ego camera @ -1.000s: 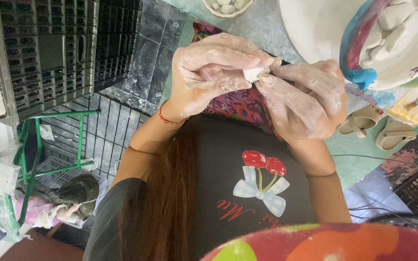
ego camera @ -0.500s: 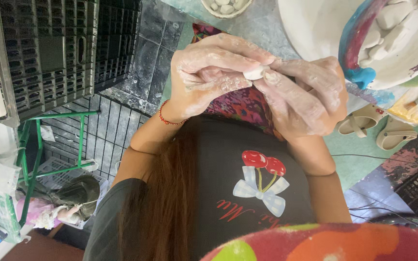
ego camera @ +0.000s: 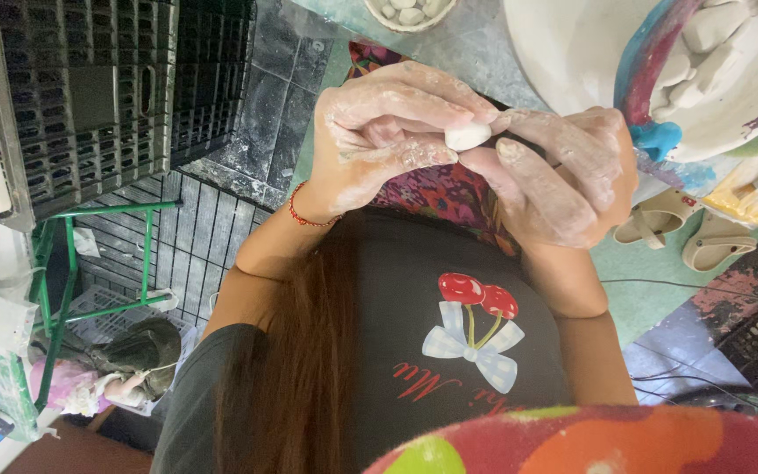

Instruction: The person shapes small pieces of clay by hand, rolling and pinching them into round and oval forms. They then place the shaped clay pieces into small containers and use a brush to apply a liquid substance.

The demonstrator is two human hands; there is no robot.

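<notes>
White clay lump (ego camera: 467, 136) between left hand (ego camera: 379, 140) and right hand (ego camera: 563, 175) fingertips.

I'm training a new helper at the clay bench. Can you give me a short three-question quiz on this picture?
1. True or false: both hands are coated in pale clay residue.
2. What do the left hand and right hand pinch between their fingertips?
A. a brush
B. a small white clay piece
C. a sandal
3. Fill in: the left wrist wears a thin ___ bracelet.

Key:
1. True.
2. B, the small white clay piece sits between the fingertips of both hands.
3. Red; the red bracelet circles the left wrist.
</notes>
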